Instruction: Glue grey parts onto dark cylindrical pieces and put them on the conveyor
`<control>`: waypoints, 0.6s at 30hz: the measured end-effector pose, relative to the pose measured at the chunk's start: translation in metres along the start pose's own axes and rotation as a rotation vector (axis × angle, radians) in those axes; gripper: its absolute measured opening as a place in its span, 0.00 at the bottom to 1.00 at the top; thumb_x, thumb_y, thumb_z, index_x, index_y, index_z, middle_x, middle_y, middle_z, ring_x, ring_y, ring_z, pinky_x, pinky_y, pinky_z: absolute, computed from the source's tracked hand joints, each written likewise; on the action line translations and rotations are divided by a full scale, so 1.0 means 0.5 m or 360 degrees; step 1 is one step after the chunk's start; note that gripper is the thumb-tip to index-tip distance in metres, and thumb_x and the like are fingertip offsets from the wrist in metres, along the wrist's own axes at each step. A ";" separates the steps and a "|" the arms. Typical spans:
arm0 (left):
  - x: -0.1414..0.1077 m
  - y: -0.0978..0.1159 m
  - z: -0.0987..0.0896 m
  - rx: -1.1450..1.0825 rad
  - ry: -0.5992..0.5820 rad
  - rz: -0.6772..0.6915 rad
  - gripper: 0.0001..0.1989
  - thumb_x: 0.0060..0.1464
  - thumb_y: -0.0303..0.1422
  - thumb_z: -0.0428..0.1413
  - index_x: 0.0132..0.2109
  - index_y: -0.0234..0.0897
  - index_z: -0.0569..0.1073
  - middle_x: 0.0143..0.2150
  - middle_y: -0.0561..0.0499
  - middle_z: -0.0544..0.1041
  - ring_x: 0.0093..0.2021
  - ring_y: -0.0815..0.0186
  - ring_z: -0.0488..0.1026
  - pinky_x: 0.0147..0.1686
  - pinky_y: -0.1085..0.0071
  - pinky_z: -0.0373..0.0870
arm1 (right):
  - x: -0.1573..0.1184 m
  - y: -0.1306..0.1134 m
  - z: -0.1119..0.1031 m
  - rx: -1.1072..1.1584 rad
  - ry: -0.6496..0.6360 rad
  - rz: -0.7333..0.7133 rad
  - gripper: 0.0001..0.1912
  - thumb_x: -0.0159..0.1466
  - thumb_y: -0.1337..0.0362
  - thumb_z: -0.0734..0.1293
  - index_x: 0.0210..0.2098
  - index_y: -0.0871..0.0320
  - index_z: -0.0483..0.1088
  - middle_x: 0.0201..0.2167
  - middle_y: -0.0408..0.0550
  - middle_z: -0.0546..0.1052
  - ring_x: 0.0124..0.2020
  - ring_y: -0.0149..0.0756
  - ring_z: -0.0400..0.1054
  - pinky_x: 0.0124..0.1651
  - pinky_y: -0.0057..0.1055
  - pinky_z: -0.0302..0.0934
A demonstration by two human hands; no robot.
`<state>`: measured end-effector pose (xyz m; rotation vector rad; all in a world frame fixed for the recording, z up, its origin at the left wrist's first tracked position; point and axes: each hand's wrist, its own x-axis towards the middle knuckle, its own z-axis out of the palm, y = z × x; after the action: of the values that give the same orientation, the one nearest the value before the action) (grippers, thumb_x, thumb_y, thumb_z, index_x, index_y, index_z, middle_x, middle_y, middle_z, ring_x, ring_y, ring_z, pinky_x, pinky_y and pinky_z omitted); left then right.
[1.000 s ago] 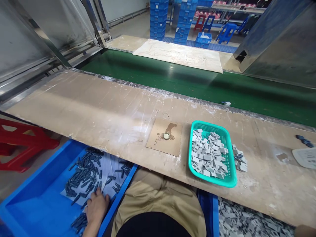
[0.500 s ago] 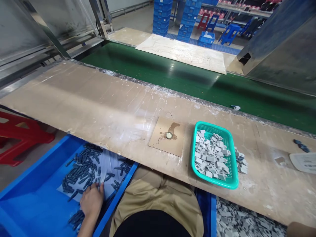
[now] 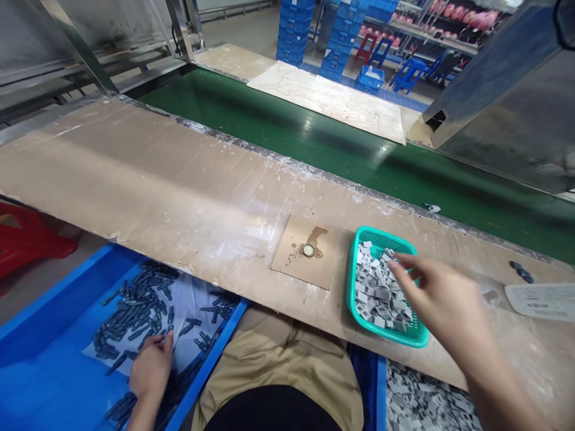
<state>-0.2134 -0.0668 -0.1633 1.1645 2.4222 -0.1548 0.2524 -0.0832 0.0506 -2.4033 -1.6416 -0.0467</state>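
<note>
My left hand (image 3: 151,366) is low in the blue bin (image 3: 49,359). Its fingers are curled, with thumb and forefinger together among the dark plastic pieces (image 3: 130,317); whatever they pinch is hidden. My right hand (image 3: 438,293) reaches over the right rim of the green basket (image 3: 351,299), slightly blurred. Its thumb and fingertips come together at the heap of small grey plastic blocks (image 3: 381,294), and I cannot make out what is between them. To the left of the basket lies a cardboard square (image 3: 287,254) with a brown stain and a small round cap-like piece (image 3: 308,250).
A second bin of grey blocks (image 3: 417,392) stands under the table edge at right. Beyond the brown tabletop (image 3: 179,197) runs a green conveyor belt (image 3: 251,126), with a small piece (image 3: 432,208) on it. At right are a whitish lid-like tray (image 3: 539,299) and dark pieces (image 3: 521,271).
My right hand has come in from the lower right corner to the basket. My left hand has shifted slightly left and down in the picture, its fingers more curled. The view has turned slightly.
</note>
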 end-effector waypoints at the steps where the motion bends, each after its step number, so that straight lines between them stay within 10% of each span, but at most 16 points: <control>1: 0.007 -0.002 0.004 -0.0033 0.0007 0.0035 0.21 0.54 0.43 0.47 0.46 0.31 0.72 0.38 0.36 0.79 0.41 0.47 0.75 0.32 0.61 0.68 | 0.006 -0.001 0.019 0.0031 -0.0090 0.0022 0.21 0.62 0.50 0.62 0.36 0.61 0.75 0.28 0.50 0.76 0.27 0.37 0.70 0.31 0.32 0.64; 11: 0.000 0.005 0.023 -0.0030 0.0205 0.0175 0.15 0.54 0.37 0.47 0.43 0.32 0.71 0.45 0.35 0.75 0.45 0.48 0.73 0.40 0.60 0.67 | 0.018 -0.002 0.108 0.0185 -0.0196 0.0175 0.18 0.57 0.52 0.64 0.36 0.61 0.73 0.34 0.56 0.77 0.37 0.49 0.71 0.39 0.40 0.63; 18: -0.005 0.018 -0.010 -0.1191 0.0004 -0.0246 0.06 0.44 0.31 0.57 0.31 0.37 0.67 0.31 0.45 0.76 0.43 0.51 0.74 0.42 0.59 0.69 | 0.017 0.008 0.082 0.1531 -0.0108 0.0413 0.19 0.49 0.52 0.73 0.31 0.55 0.64 0.35 0.50 0.78 0.33 0.42 0.74 0.36 0.38 0.68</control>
<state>-0.2066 -0.0613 -0.1571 0.6300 2.2384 0.6508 0.2550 -0.0682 0.0112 -1.8119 -0.9854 0.7014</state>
